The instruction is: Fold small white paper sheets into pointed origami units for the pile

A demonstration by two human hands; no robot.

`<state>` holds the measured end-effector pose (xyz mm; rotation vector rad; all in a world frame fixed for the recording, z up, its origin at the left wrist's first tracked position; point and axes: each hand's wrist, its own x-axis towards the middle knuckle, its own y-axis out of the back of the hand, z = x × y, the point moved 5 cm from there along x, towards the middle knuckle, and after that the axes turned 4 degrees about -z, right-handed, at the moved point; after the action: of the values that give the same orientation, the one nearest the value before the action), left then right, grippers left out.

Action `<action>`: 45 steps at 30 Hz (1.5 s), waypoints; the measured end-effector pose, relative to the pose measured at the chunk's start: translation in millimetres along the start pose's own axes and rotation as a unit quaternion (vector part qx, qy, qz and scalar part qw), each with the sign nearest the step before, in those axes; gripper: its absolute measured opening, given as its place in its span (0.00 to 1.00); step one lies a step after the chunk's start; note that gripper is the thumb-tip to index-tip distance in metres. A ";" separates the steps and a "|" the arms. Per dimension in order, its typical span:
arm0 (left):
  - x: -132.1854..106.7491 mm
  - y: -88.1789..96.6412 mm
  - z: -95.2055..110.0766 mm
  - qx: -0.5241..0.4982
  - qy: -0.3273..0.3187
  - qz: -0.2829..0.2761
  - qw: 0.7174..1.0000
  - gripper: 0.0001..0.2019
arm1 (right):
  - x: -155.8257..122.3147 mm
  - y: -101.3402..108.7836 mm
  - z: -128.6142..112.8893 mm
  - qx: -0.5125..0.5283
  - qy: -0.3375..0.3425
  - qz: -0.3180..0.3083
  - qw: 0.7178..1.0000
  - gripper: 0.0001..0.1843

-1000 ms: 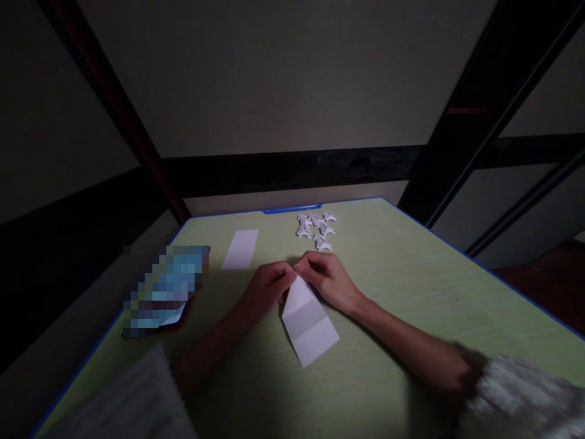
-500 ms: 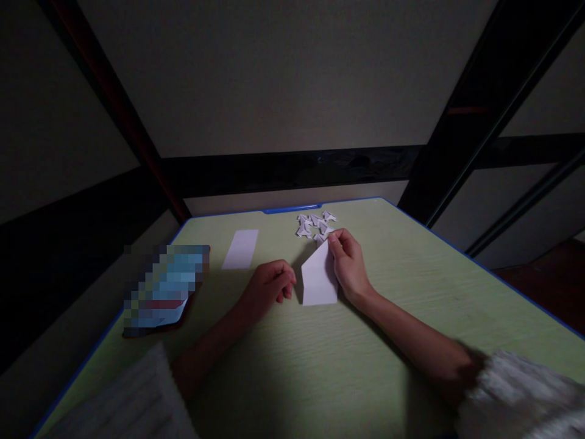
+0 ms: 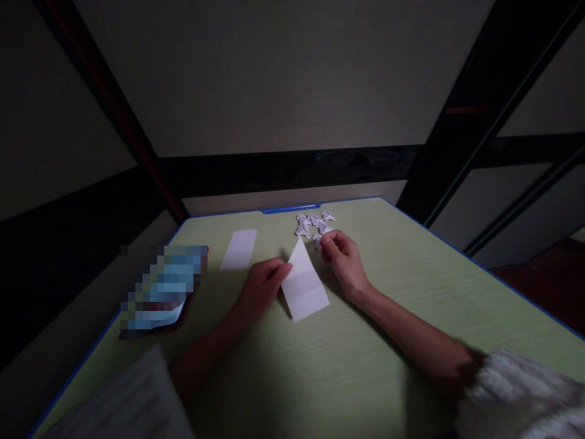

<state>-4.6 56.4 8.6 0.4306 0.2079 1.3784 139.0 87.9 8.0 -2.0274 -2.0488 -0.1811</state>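
A white creased sheet of paper (image 3: 304, 286) lies on the green table (image 3: 375, 341), its far end raised to a point. My left hand (image 3: 260, 285) pinches the sheet's left edge with closed fingers. My right hand (image 3: 343, 257) sits just right of the sheet's raised tip, with its fingers curled and thumb against forefinger. Whether it touches the sheet or holds anything is unclear. Its fingertips are beside several small folded white paper pieces (image 3: 314, 223) at the table's far edge.
A flat white paper strip (image 3: 238, 249) lies at the far left of the table. A blurred blue and red object (image 3: 159, 289) rests near the left edge. Dark frame bars (image 3: 283, 171) and a wall stand behind the blue-rimmed table.
The sheet, held up folded by my right hand half a second ago, now lies opened toward me. My left hand has taken its left edge and my right hand has come off it.
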 end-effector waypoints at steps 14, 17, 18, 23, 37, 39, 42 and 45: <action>-2.2 24.6 0.3 -0.036 -0.015 0.188 0.981 0.08 | -9.1 -26.6 2.2 0.074 -0.075 -0.171 0.980 0.19; -1.1 14.1 -0.1 -0.061 0.018 0.129 0.990 0.06 | -4.7 -14.4 -0.5 0.088 -0.044 -0.070 0.993 0.21; -1.2 9.7 -0.3 -0.060 0.037 0.101 0.992 0.05 | -3.6 -10.0 -0.9 0.096 -0.036 -0.036 0.994 0.22; -2.0 -0.6 -2.8 -0.136 0.072 0.006 0.988 0.05 | -1.7 -0.8 -0.6 0.115 -0.024 0.024 0.993 0.25; 0.8 6.0 -5.4 -0.097 0.042 0.077 0.991 0.10 | -7.7 -14.3 5.9 0.152 -0.096 -0.048 0.982 0.23; 0.7 5.4 -5.3 -0.111 0.041 0.070 0.990 0.10 | -8.6 -14.8 7.1 0.158 -0.109 -0.040 0.981 0.19; 1.9 0.0 -5.8 -0.119 0.044 0.020 0.992 0.10 | -9.8 -15.9 8.0 0.139 -0.118 -0.044 0.982 0.13; 2.7 -2.2 -7.2 -0.134 0.054 0.005 0.990 0.06 | -11.3 -21.0 8.4 0.104 -0.115 -0.097 0.983 0.10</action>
<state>-4.9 60.0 1.4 0.1334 0.1074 1.4175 117.3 78.7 -1.2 -1.7955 -2.2933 0.2344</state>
